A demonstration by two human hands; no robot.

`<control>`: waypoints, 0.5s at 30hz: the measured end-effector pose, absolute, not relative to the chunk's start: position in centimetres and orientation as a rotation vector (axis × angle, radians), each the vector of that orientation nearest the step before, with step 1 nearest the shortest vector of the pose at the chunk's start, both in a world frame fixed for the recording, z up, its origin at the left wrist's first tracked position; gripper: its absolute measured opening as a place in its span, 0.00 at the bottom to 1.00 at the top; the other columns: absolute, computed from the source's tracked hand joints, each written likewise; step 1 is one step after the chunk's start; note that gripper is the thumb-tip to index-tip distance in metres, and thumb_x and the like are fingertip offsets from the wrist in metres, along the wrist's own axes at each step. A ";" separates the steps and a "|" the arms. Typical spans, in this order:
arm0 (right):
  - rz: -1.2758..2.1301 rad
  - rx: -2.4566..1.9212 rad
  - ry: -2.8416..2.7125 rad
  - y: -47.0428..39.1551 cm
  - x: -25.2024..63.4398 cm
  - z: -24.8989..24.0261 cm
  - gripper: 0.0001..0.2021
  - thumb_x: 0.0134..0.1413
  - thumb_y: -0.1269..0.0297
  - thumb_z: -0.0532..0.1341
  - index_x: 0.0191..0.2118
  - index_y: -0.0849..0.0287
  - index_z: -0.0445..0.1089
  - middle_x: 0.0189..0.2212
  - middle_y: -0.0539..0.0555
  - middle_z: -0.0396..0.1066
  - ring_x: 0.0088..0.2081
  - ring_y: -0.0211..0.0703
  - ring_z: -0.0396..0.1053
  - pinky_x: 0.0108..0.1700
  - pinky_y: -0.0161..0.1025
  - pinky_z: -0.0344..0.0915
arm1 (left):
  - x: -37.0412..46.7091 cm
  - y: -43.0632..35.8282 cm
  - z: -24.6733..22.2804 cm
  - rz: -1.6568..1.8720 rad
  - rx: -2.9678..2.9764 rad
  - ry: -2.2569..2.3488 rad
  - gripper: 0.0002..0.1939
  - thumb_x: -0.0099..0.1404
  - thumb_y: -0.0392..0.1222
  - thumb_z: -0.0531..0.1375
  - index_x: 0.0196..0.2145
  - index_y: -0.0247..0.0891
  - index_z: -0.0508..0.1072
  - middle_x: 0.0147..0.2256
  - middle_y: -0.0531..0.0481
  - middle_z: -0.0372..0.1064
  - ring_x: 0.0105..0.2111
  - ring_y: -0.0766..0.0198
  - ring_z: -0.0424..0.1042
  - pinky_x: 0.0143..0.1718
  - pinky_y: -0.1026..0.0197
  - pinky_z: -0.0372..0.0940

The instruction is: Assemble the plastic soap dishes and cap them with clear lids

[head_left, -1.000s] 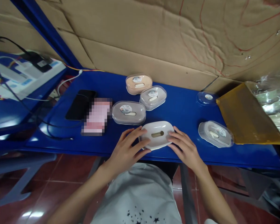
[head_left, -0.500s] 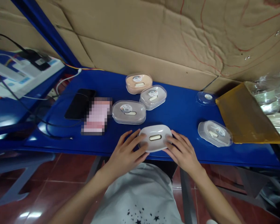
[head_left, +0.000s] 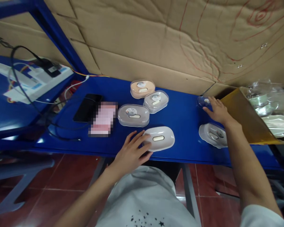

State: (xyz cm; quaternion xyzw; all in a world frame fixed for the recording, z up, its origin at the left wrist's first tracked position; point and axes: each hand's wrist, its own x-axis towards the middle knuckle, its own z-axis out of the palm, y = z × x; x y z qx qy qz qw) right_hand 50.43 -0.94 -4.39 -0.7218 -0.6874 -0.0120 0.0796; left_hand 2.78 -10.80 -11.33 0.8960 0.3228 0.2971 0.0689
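A white oval case [head_left: 164, 143] with a cream slot piece at its centre lies near the table's front edge. My left hand [head_left: 132, 153] rests on its left end, fingers spread. Over at the right, my right hand [head_left: 216, 110] reaches to a clear oval lid [head_left: 200, 101] with a round sticker; its fingers are apart and touch or hover over the lid's right side. Below my right forearm sits a covered case [head_left: 209, 134], partly hidden by the arm.
Behind the white case are a peach covered case [head_left: 135, 91] and two pale ones [head_left: 164, 104] [head_left: 142, 122]. A black phone [head_left: 85, 107] and a blurred pink item [head_left: 103, 118] lie left, near cables and a power strip [head_left: 40, 90]. An open box [head_left: 246, 116] stands right.
My right hand has left the white case and moved right and back to the clear lid. My left hand has stayed on the case. The camera view has shifted slightly.
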 end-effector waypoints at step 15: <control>0.695 -1.857 -2.393 -4.5 42.8 -4.1 0.44 0.63 0.35 0.64 0.78 0.43 0.51 0.77 0.57 0.56 0.76 0.65 0.56 0.75 0.66 0.56 | 2.6 -10.8 -11.4 0.894 2.671 0.944 0.09 0.74 0.39 0.64 0.51 0.42 0.75 0.60 0.41 0.73 0.67 0.47 0.70 0.69 0.39 0.61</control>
